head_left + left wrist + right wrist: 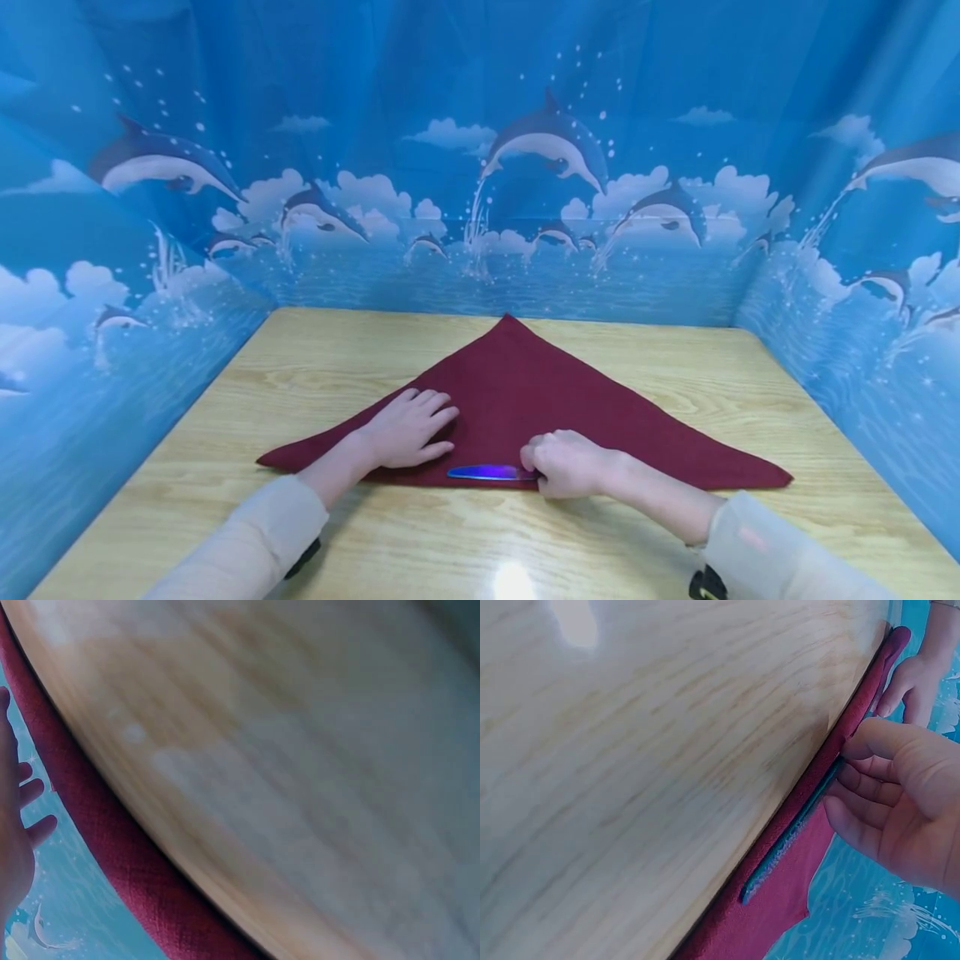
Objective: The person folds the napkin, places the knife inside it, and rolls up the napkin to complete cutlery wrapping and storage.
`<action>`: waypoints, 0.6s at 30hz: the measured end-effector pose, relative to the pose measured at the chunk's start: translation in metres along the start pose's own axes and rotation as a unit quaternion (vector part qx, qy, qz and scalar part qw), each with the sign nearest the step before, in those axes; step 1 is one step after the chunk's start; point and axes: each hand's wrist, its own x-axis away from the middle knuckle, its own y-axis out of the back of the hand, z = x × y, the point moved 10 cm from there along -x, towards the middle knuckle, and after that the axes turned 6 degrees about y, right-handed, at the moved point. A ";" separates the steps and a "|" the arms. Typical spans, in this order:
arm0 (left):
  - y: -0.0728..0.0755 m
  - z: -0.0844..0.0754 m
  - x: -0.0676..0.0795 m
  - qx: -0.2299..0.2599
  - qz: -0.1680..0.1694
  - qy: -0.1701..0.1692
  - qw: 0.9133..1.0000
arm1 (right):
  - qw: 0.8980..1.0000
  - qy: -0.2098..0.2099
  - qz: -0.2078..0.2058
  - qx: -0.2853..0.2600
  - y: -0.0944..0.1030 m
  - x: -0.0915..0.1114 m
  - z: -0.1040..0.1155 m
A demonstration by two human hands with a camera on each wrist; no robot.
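A dark red cloth napkin (517,392) lies on the table as a broad triangle, its point away from me and its long edge near me. Flat on its left half rests my left hand (414,427), fingers spread. My right hand (566,462) grips a table knife (487,472) near the long edge. The knife's shiny blue-purple blade points left, along that edge. Seen from the right wrist, the thumb and curled fingers (866,784) pinch the knife, and its dark handle (784,844) lies over the cloth. The left wrist view catches only part of the left hand (15,802).
The pale wood table (360,350) shows around the cloth, with a bright light reflection near its front. A blue curtain (420,100) printed with dolphins stands along the back and both sides. Black straps show at both sleeves.
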 end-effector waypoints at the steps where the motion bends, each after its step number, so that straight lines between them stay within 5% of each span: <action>1: 0.000 0.000 0.000 0.001 0.001 0.001 1.000 | 1.000 0.000 0.003 -0.002 -0.001 0.000 0.000; 18: 0.001 0.004 0.003 0.010 0.014 0.008 1.000 | 0.999 0.011 -0.014 0.034 -0.003 -0.001 0.007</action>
